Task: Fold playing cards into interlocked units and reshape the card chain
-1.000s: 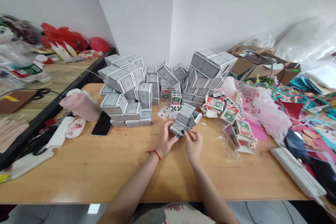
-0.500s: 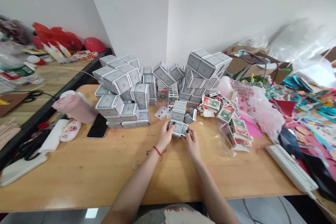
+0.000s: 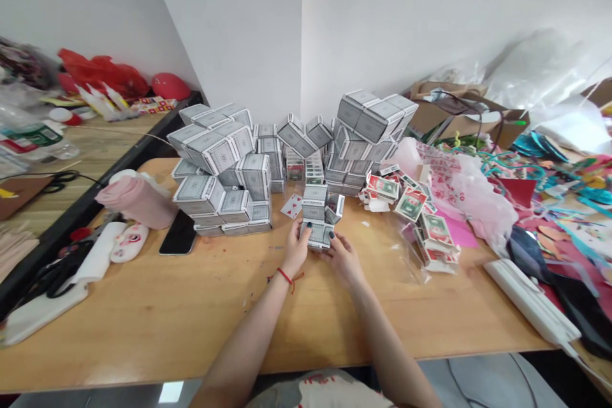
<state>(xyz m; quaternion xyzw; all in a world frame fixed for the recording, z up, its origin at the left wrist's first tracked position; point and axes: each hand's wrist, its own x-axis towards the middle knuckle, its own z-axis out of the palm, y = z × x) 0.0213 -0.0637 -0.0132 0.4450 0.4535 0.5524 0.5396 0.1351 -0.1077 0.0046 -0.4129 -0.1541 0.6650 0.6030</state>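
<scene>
At table centre: left hand (image 3: 295,248), right hand (image 3: 340,256) both grasping grey card box (image 3: 318,233) (upright).

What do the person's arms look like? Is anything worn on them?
The left arm and right arm are bare, with no sleeves. A thin red string bracelet goes round the left wrist. The fingernails are painted a dark colour.

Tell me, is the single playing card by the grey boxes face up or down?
Face up: the playing card shows red pips on white.
</scene>
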